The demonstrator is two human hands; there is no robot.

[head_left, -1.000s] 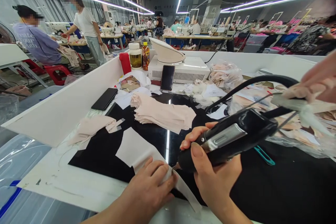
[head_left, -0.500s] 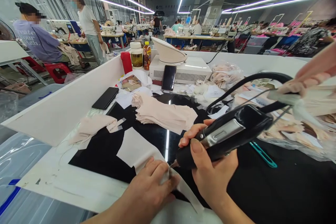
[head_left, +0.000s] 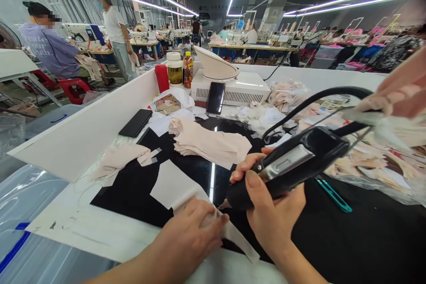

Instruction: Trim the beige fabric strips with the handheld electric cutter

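Observation:
A black hand-held tool [head_left: 286, 168] with a silver plate and a thick cable is gripped in my right hand [head_left: 273, 204], its tip pointing down and left. My left hand [head_left: 196, 226] lies over a pale fabric piece [head_left: 173, 182], fingers bent together on its edge close to the tool's tip; whether they pinch the cloth is hidden. The fabric's narrow end [head_left: 244, 242] runs out to the right below my left hand. Behind it, a stack of pale pink fabric pieces [head_left: 209, 142] rests on the black surface [head_left: 353, 239]. Another crumpled pale piece [head_left: 121, 159] is at the left.
A teal tool [head_left: 334, 194] lies right of my right hand. Another person's hand [head_left: 396, 93] is at the upper right by the cable. Two phones, a red container [head_left: 162, 78], a jar, a bottle and a white machine [head_left: 233, 86] stand behind. Fabric scraps pile at the right.
My left hand has shifted slightly left and its fingers have moved over the cloth. My right hand still holds the black tool. The whole view has moved a little.

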